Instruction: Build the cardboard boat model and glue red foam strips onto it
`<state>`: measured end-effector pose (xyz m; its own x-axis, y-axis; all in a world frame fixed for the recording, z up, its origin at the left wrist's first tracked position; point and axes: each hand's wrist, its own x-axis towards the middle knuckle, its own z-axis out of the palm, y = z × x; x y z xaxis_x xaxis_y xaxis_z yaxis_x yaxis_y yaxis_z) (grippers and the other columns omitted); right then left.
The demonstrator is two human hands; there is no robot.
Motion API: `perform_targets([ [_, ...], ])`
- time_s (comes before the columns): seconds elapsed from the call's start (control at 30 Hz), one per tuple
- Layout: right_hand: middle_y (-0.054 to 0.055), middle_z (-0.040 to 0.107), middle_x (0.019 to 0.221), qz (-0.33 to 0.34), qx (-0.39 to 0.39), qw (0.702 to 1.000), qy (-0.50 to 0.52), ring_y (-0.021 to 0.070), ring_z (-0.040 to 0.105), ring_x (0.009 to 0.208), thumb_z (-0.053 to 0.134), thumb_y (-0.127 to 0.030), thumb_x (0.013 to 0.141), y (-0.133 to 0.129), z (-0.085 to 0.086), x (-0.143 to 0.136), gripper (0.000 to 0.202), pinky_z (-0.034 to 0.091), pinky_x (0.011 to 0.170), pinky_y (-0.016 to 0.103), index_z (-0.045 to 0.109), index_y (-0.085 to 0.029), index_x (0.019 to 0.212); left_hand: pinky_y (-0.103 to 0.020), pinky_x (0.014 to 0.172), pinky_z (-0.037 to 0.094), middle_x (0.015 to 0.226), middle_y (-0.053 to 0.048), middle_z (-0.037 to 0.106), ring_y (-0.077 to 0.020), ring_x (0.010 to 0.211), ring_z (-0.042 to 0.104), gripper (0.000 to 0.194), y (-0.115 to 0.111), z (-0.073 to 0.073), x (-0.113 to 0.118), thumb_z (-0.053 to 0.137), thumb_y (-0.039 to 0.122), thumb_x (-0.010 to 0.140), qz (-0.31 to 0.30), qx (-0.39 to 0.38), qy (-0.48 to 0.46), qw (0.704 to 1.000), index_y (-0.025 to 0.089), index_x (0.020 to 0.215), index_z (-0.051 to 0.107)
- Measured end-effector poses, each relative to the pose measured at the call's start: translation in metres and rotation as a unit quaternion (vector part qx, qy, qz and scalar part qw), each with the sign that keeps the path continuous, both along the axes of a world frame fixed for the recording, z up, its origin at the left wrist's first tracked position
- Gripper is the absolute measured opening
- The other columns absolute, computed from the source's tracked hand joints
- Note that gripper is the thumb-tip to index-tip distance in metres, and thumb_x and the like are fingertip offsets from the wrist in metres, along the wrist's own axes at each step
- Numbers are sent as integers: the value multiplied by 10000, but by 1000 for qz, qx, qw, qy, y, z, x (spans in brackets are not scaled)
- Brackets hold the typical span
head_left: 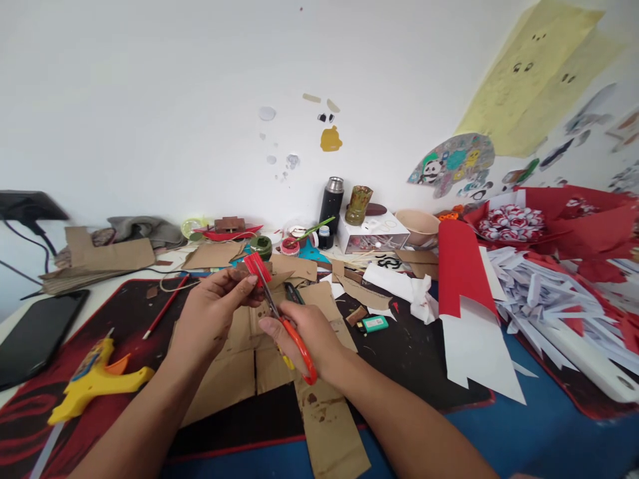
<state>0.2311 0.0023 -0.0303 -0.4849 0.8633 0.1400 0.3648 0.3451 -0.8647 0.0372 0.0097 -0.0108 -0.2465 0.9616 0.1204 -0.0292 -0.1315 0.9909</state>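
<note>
Pinched in the fingers of my left hand (pixel 219 303) is a small piece of red paper (pixel 256 264), held up above the table. My right hand (pixel 307 336) grips a pair of scissors (pixel 301 348) with orange handles, a little yellow showing below. The scissor blades point up and left, and their tips lie against the red paper; I cannot tell whether they cut through it. Under both hands are brown cardboard pieces (pixel 224 382), some with dark stains. A dark narrow tool (pixel 293 293) lies just behind my right hand.
A yellow glue gun (pixel 97 379) and a black phone (pixel 42 336) lie on the left. A green lighter (pixel 374 324) sits right of my hands. Paint jars (pixel 260 246), a black flask (pixel 331 203) and a white box (pixel 372 233) stand behind. Red paper (pixel 455 266) and white strips (pixel 544 286) are on the right.
</note>
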Motion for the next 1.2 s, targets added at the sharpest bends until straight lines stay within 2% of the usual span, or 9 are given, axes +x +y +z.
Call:
perform_targets([
  [0.27, -33, 533, 655, -8, 5, 1000, -25, 155, 485, 629, 690, -491, 1039, 1, 0, -1, 399, 336, 630, 297, 528, -241, 774, -353, 657, 660, 713, -45, 781, -217, 634, 729, 438, 0, -1, -4, 973, 586, 664, 12, -13, 29, 999, 220, 782, 762],
  [0.87, -28, 539, 665, 7, 2, 1000, -8, 155, 497, 627, 665, -513, 1042, 0, 3, 0, 398, 336, 620, 295, 536, -242, 780, -319, 615, 635, 689, -46, 778, -198, 609, 712, 405, 3, -1, -6, 1006, 518, 612, -7, -21, -32, 999, 217, 753, 775],
  [1.2, -5, 640, 728, 10, 4, 1000, -12, 173, 568, 667, 664, -505, 1047, 0, 3, 0, 330, 366, 623, 297, 649, -243, 847, -333, 644, 632, 702, -47, 774, -209, 627, 722, 367, 2, 1, -12, 964, 536, 676, -6, -12, 27, 1000, 224, 758, 789],
])
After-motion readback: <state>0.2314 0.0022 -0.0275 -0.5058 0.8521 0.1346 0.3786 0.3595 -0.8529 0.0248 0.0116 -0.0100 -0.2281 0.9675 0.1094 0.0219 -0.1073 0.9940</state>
